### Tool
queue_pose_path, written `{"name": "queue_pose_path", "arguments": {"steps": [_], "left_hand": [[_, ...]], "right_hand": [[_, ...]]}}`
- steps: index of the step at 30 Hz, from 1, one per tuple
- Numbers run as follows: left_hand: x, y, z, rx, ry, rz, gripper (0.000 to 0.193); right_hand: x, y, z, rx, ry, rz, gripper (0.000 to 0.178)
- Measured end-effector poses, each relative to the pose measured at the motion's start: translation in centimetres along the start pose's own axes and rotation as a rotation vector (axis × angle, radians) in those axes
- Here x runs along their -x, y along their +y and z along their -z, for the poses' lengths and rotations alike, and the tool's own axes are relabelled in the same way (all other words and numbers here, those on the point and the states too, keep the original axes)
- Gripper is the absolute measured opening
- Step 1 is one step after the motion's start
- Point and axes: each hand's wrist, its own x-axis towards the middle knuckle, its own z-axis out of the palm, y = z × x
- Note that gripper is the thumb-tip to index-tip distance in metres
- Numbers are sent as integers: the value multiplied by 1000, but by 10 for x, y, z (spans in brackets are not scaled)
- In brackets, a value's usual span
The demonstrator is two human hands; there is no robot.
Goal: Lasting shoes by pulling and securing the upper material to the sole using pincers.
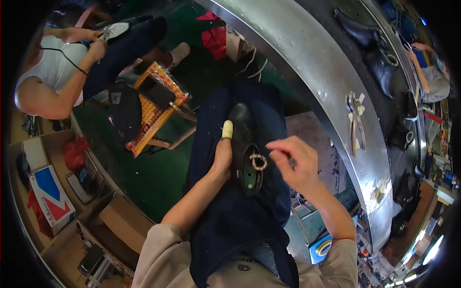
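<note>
A black leather shoe [242,120] rests on my dark apron [269,105], its toe pointing away from me. Inside the shoe's opening shows a green form with small holes, and a beaded-looking loop [263,166] stands up from it. My left hand [223,156] grips the shoe from its left side, a pale yellow cover [227,129] on one finger. Just right of the opening, apart from the shoe, my right hand [298,163] is raised with curled fingers. Whatever it may pinch is too small to make out.
On my right curves a metal bench edge [336,91] bearing pincers [355,125], with black shoes [379,69] beyond. A co-worker [53,72] at left holds a white shoe [116,30]. A woven stool [153,105] and cardboard boxes [127,218] stand to my left.
</note>
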Motion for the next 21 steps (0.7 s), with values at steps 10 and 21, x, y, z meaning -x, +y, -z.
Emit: {"name": "queue_pose_path", "arguments": {"steps": [10,21], "left_hand": [[-1,-21,-24,-337,181,-187,48],[-16,-4,-8,-585,65,-193,36]], "right_hand": [[52,-23,-13,755,-107,-115,24],[63,-25,-4,-32,-410,-420,29]]}}
